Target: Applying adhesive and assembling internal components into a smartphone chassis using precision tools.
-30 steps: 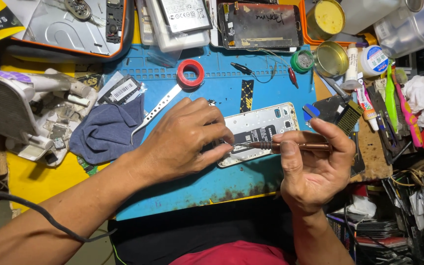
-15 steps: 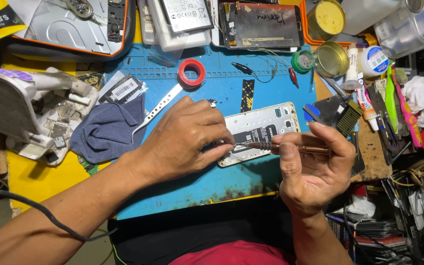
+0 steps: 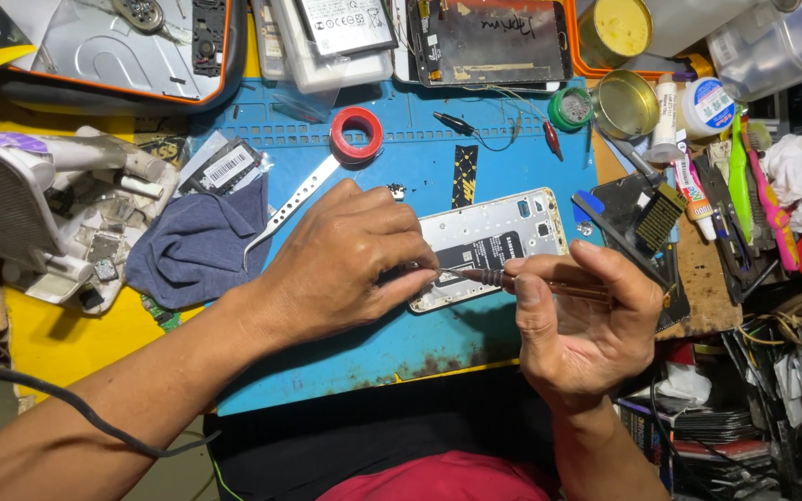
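Near the front edge of the blue mat (image 3: pixel 345 353), my left hand (image 3: pixel 345 260) presses flat on the phone (image 3: pixel 489 246) to keep it from sliding. My right hand (image 3: pixel 577 325) pinches the screwdriver (image 3: pixel 512 278), tip on the phone.

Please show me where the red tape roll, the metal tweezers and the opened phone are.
red tape roll (image 3: pixel 356 134), head view, on its ring.
metal tweezers (image 3: pixel 290 206), head view, mid-shaft.
opened phone (image 3: pixel 503 232), head view, bare metal frame.
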